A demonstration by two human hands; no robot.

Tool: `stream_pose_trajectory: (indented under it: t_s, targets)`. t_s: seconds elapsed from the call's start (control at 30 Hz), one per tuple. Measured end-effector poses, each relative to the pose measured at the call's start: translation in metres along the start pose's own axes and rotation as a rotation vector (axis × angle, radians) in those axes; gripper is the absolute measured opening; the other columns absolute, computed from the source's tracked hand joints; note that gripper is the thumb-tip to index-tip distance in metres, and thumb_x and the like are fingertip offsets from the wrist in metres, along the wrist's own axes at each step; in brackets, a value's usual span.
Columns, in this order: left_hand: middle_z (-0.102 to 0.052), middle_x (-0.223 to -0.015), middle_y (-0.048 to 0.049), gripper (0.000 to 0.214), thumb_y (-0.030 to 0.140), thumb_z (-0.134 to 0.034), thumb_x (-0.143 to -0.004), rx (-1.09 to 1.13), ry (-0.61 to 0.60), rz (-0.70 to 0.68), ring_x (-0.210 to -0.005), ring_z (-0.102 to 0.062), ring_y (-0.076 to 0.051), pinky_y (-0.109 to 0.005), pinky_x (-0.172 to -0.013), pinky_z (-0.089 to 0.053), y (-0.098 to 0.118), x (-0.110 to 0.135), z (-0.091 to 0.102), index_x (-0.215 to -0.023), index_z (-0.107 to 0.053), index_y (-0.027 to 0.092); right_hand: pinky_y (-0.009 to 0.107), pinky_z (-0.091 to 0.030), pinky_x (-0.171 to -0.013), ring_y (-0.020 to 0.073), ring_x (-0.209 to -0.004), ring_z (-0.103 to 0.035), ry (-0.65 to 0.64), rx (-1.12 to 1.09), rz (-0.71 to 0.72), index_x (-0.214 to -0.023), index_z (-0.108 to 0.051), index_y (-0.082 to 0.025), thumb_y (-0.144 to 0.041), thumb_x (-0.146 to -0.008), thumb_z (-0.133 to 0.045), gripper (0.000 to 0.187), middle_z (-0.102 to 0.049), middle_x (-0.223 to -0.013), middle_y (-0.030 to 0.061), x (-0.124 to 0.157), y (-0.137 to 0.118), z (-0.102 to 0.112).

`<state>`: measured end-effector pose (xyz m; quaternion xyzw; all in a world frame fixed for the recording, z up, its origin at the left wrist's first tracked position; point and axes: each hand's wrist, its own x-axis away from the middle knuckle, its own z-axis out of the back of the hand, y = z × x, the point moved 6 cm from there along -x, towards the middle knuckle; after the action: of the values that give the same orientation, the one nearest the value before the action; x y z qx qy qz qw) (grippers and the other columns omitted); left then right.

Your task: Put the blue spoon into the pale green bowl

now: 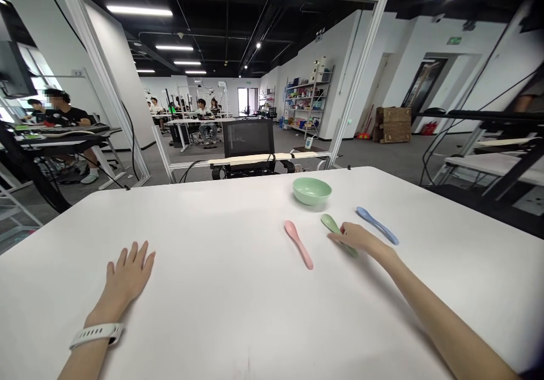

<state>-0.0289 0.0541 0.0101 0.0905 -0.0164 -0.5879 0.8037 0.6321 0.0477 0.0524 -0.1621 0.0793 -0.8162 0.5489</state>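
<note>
My right hand [355, 237] is over a green spoon [329, 221], with thumb and fingers closed around its handle. The hand hides the middle of that spoon; its bowl end and handle tip show on either side. Left of it lies a pink spoon [300, 245], and to the right a blue spoon [377, 225]. Behind the spoons stands a light green bowl [311, 192], upright. My left hand [128, 272], with a white band [97, 334] at the wrist, rests flat on the table with fingers spread, apart from every object.
The white table [212, 300] fills the foreground. A metal frame [361, 68] rises around its far side. Beyond its far edge is a black mesh chair [249, 137]. Other people sit at desks in the background, and a loaded shelf [306, 102] stands further back.
</note>
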Motion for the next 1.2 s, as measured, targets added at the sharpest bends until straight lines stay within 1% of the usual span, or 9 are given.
stream_pose_trajectory:
  t_s: [0.1, 0.23, 0.43, 0.6, 0.67, 0.8, 0.97, 1.07, 1.2]
  targets:
    - [-0.031, -0.186, -0.0192, 0.087, 0.052, -0.014, -0.103, 0.006, 0.003, -0.001, -0.173, -0.028, -0.042, -0.067, -0.138, -0.023, -0.001, -0.001, 0.0, -0.175, -0.038, 0.009, 0.032, -0.043, -0.068, 0.0245, -0.082, -0.074, 0.024, 0.001, 0.01, -0.077, -0.058, -0.023, -0.036, -0.1, -0.073, 0.03, -0.079, -0.096, 0.0121, -0.003, -0.001, -0.002]
    - [-0.036, -0.185, -0.0174, 0.087, 0.055, -0.013, -0.104, 0.019, 0.021, -0.007, -0.171, -0.031, -0.042, -0.067, -0.137, -0.025, -0.004, -0.005, -0.003, -0.174, -0.042, 0.012, 0.031, -0.045, -0.071, 0.0244, -0.086, -0.075, 0.064, -0.014, 0.015, -0.079, -0.06, -0.022, -0.033, -0.102, -0.07, 0.027, -0.08, -0.101, 0.0134, -0.007, 0.001, 0.002]
    - [-0.046, -0.18, -0.0127, 0.078, 0.051, -0.019, -0.105, 0.021, 0.085, 0.005, -0.169, -0.037, -0.04, -0.069, -0.134, -0.032, -0.011, -0.012, -0.009, -0.171, -0.047, 0.02, 0.031, -0.043, -0.068, 0.021, -0.074, -0.07, 0.028, -0.036, -0.004, -0.077, -0.06, -0.023, -0.028, -0.106, -0.058, 0.03, -0.077, -0.081, 0.0088, -0.001, 0.007, 0.013]
    - [-0.039, -0.183, -0.0169, 0.083, 0.054, -0.017, -0.104, 0.02, 0.046, -0.012, -0.17, -0.035, -0.042, -0.069, -0.136, -0.029, -0.011, -0.012, -0.01, -0.172, -0.045, 0.014, 0.03, -0.042, -0.069, 0.0191, -0.071, -0.065, 0.126, -0.099, 0.006, -0.085, -0.056, -0.024, -0.021, -0.107, -0.05, 0.023, -0.075, -0.081, 0.0067, 0.01, -0.003, 0.031]
    - [-0.039, -0.183, -0.0197, 0.085, 0.054, -0.018, -0.104, 0.026, 0.044, -0.022, -0.17, -0.034, -0.043, -0.07, -0.136, -0.028, -0.008, -0.009, -0.008, -0.172, -0.045, 0.012, 0.029, -0.041, -0.069, 0.0185, -0.071, -0.064, 0.116, -0.176, 0.086, -0.09, -0.052, -0.025, -0.021, -0.107, -0.05, 0.018, -0.074, -0.082, 0.0041, 0.018, -0.023, 0.023]
    - [-0.035, -0.184, -0.0214, 0.087, 0.053, -0.016, -0.103, 0.021, 0.026, -0.024, -0.171, -0.03, -0.044, -0.07, -0.137, -0.025, -0.004, -0.005, -0.003, -0.173, -0.041, 0.008, 0.028, -0.039, -0.065, 0.0196, -0.07, -0.064, 0.053, -0.297, 0.232, -0.091, -0.047, -0.028, -0.034, -0.107, -0.055, 0.019, -0.071, -0.078, 0.0014, 0.045, -0.069, -0.014]
    - [-0.033, -0.186, -0.0183, 0.088, 0.054, -0.013, -0.103, 0.009, 0.01, -0.007, -0.172, -0.028, -0.041, -0.067, -0.138, -0.023, -0.004, -0.004, -0.004, -0.175, -0.038, 0.011, 0.029, -0.044, -0.072, 0.0239, -0.074, -0.068, -0.052, -0.391, 0.357, -0.086, -0.047, -0.029, -0.045, -0.107, -0.055, 0.028, -0.065, -0.056, 0.0002, 0.076, -0.105, -0.047]
    - [-0.034, -0.185, -0.0193, 0.088, 0.055, -0.014, -0.103, 0.013, 0.031, -0.022, -0.172, -0.029, -0.044, -0.069, -0.137, -0.024, -0.004, -0.005, -0.005, -0.174, -0.04, 0.009, 0.029, -0.043, -0.069, 0.0223, -0.066, -0.066, -0.068, -0.351, 0.313, -0.08, -0.05, -0.028, -0.031, -0.102, -0.059, 0.024, -0.061, -0.052, -0.0008, 0.075, -0.107, -0.046]
    - [-0.036, -0.184, -0.0185, 0.087, 0.055, -0.016, -0.102, 0.028, 0.033, -0.017, -0.171, -0.031, -0.042, -0.068, -0.137, -0.024, -0.004, -0.004, -0.005, -0.173, -0.042, 0.011, 0.028, -0.04, -0.062, 0.0194, -0.06, -0.065, 0.05, -0.293, 0.197, -0.082, -0.058, -0.023, -0.024, -0.099, -0.063, 0.017, -0.065, -0.063, 0.0017, 0.055, -0.082, -0.017]
